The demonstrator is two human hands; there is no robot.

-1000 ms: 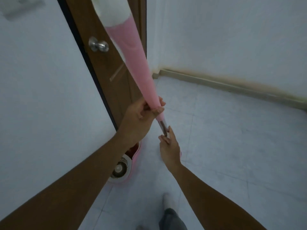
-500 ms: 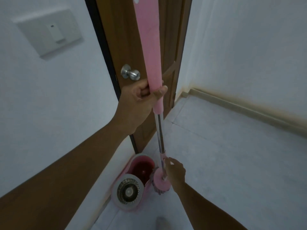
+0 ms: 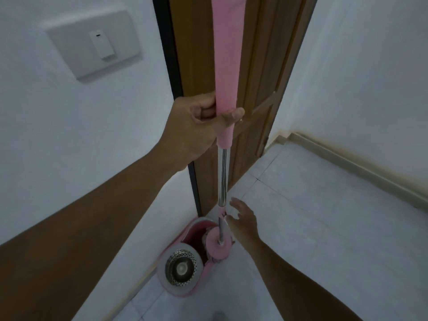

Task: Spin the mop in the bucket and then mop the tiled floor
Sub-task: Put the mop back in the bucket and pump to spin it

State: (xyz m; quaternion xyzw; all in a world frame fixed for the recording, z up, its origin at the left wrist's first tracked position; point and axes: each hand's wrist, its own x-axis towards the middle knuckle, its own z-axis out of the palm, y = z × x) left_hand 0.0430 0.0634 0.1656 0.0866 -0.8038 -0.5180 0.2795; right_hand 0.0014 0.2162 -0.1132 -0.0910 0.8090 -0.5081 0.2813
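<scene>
Mop (image 3: 225, 66) top cut off; left hand (image 3: 196, 126) grips it; right hand (image 3: 243, 220) splayed beside it, contact unclear.

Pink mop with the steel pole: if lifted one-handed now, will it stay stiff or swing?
Probably stiff: the steel pole runs straight below the pink grip. It may swing, since only the left hand grips it, high up; the right hand is open beside it. The round pink mop head could pivot at its joint.

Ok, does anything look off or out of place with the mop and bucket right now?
Nothing spilled or broken shows. The one oddity: the mop head sits at the right edge of the pink bucket, not in the steel spinner basket.
</scene>
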